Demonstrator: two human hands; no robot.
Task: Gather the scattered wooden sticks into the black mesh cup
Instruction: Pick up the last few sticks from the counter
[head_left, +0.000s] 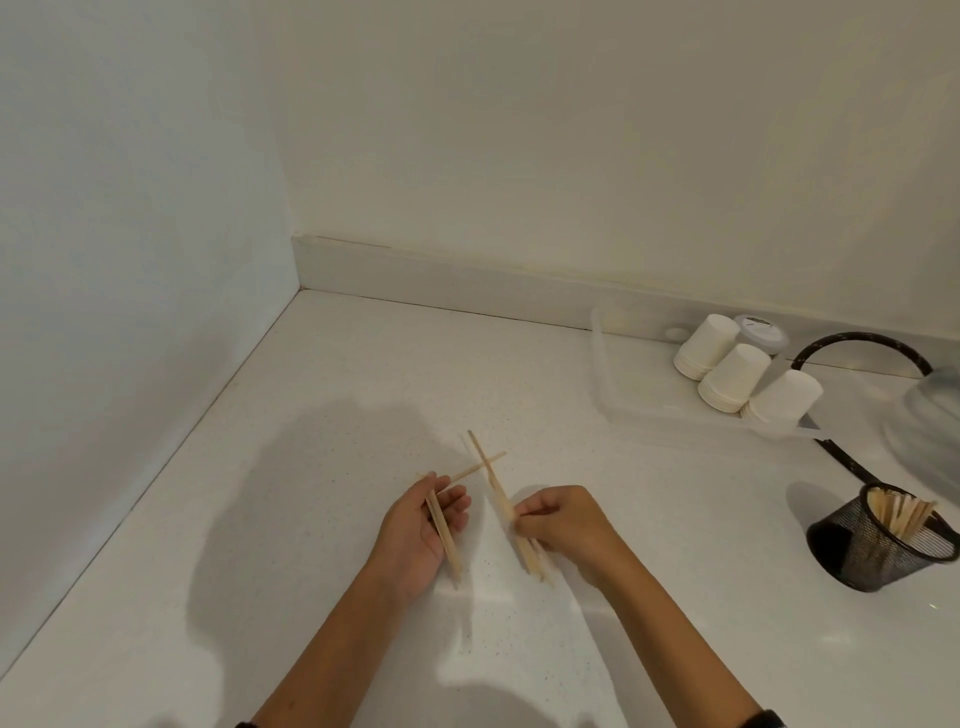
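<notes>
Your white speckled counter (322, 395) fills the lower view, walled at 9 and 12 o'clock, its near edge cut off; open room lies toward 9 o'clock. At 3 o'clock a blurred glassy shape (930, 415) runs off frame, too smeared to name, and a dark hose (852, 343) loops behind a clear plastic tray (602, 364); in the tray lie three stacks of white paper cups (732, 376) on their sides, beside a grey-lidded jar (761, 332). At 4 o'clock stands the black mesh cup (872, 545), tilted in the wide lens, flat sticks inside.

At centre your left hand (421, 530) lies palm up with curled fingers round some thin wooden sticks (441, 525). Just beside it, your right hand (561, 519) pinches a bundle (501, 499), its lower ends blurred. One crossed stick (475, 469) juts toward 1 o'clock; whether it lies on the counter, you cannot tell.
</notes>
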